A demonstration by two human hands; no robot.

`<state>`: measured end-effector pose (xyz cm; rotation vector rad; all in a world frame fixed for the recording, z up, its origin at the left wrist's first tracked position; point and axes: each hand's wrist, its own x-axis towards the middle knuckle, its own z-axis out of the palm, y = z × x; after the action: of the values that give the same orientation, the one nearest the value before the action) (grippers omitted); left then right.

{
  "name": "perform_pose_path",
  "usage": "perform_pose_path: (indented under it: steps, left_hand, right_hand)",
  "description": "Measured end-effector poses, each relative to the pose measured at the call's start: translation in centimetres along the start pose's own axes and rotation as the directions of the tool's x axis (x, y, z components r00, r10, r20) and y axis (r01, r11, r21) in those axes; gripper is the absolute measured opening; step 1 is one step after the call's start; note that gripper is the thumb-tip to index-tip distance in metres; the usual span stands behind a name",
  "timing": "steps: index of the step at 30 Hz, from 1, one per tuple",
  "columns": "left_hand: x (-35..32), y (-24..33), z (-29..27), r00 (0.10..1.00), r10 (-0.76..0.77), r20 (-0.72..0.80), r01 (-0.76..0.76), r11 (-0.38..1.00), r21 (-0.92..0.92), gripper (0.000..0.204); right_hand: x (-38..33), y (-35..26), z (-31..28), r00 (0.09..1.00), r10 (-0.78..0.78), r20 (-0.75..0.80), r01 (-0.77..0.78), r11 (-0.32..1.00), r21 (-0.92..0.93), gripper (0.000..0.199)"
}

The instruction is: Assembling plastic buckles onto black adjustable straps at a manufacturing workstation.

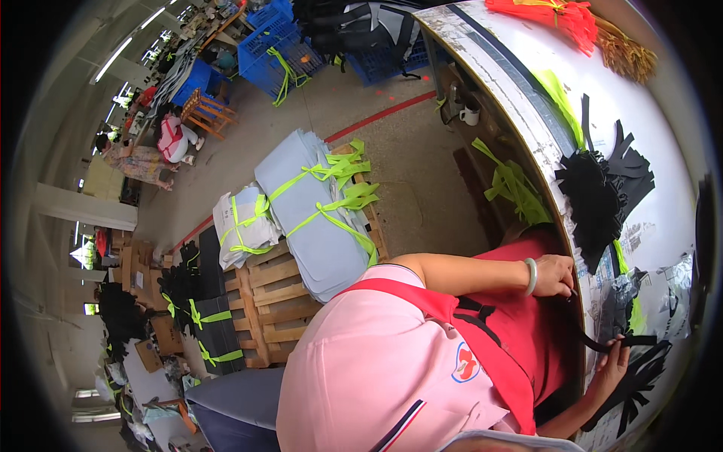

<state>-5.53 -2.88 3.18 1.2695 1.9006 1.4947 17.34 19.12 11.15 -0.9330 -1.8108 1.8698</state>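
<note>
My left hand (pixel 554 276), with a pale bangle (pixel 532 276) at its wrist, is closed at the table's edge; a small dark end shows at its fingertips. Lower in the picture, my right hand (pixel 614 363) pinches a narrow black strip (pixel 640 340) over the tabletop. The strip curves back toward my left hand, and the table edge partly hides whether both ends join. Close to my right hand lie loose black strips (pixel 631 388). A thick bundle of black strips (pixel 595 197) rests farther up the table.
The white worktable (pixel 520 68) has a worn edge and carries red ties (pixel 550 16). Lime-green ties (pixel 516 184) hang below it. Tied stacks of grey sheets (pixel 312 226) lie on a wooden pallet (pixel 282 301). Blue crates (pixel 275 53) stand beyond; two people are far off.
</note>
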Motion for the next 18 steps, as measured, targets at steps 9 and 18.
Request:
perform_pose_path:
  steps: [9,18]
  left_hand:
    - [0.1,2.9,-3.5,0.922,-0.361,0.142,0.362,0.669,-0.649,0.019]
    - [0.1,2.2,-0.9,0.925,-0.377,0.039,0.330,0.750,-0.573,0.018]
  right_hand:
    - [-0.6,-0.4,14.6,0.928,0.200,0.314,-0.170,0.978,-0.121,0.015]
    - [-1.1,1.7,13.4,0.914,0.340,0.222,-0.366,0.926,0.087,0.017]
